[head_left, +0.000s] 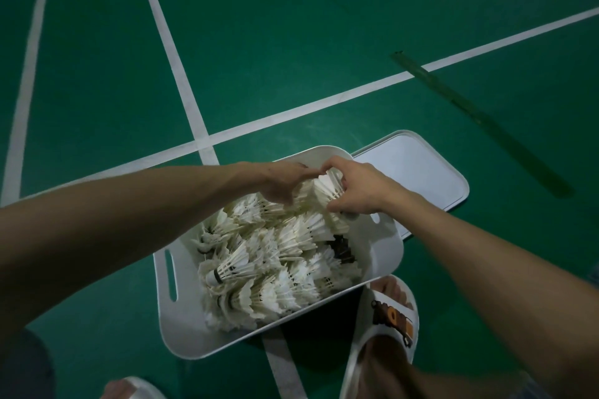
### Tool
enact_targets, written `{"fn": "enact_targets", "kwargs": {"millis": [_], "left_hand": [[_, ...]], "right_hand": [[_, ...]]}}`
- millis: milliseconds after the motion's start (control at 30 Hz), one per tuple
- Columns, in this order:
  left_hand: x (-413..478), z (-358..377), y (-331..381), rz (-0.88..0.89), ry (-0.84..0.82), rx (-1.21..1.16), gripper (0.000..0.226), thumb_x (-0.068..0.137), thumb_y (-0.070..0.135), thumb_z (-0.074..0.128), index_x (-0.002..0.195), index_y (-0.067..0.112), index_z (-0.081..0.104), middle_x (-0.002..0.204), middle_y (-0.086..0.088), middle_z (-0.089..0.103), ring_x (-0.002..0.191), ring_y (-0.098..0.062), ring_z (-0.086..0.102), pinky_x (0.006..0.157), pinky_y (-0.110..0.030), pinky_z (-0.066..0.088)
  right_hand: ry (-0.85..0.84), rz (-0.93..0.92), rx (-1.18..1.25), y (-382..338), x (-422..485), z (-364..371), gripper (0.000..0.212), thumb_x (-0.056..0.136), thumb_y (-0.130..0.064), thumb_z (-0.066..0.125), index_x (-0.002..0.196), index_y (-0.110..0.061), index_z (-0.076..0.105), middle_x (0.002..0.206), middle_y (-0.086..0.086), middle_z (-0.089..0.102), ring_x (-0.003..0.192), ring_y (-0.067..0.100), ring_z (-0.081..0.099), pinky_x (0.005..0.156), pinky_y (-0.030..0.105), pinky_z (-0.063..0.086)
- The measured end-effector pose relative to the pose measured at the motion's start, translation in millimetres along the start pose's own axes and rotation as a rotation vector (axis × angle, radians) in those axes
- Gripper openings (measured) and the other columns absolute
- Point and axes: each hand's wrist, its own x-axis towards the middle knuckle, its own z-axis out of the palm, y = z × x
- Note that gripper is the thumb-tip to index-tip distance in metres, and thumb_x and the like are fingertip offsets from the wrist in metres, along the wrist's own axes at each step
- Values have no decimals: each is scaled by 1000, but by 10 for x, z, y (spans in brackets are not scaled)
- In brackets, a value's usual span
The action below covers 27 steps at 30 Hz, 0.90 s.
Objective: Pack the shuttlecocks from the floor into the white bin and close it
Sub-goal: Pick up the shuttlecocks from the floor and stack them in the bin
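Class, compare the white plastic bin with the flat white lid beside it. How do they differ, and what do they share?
The white plastic bin is deep and heaped with white feathered shuttlecocks; the flat white lid is shallow and bare. The bin has slot handles in its walls; the lid shows none. The left hand and right hand hold shuttlecocks inside the bin; neither touches the lid. Both are white with rounded corners.

Single wide-angle view, taken from person's head. Aimed forward and steeply down onto green court floor [291, 42] marked with white painted lines [181, 74]. Open white plastic bin [382, 256] of white feather shuttlecocks [275, 256] seen from above, close, centre-low. Left hand [282, 181] and right hand [359, 188] framed mid-picture, forearms entering from lower corners. White slipper [363, 330] caught at bottom edge. Corners darkened.
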Motion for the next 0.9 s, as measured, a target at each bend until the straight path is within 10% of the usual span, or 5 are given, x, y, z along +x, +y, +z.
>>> {"fn": "enact_targets", "kwargs": {"millis": [900], "left_hand": [[-525, 53, -240, 25, 194, -115, 72, 88, -1, 58, 147, 26, 28, 152, -4, 35, 86, -8, 42, 83, -27, 40]], "right_hand": [[470, 127, 582, -14, 107, 159, 37, 72, -26, 84, 84, -16, 51, 87, 9, 65, 78, 25, 68, 67, 43, 61]]}}
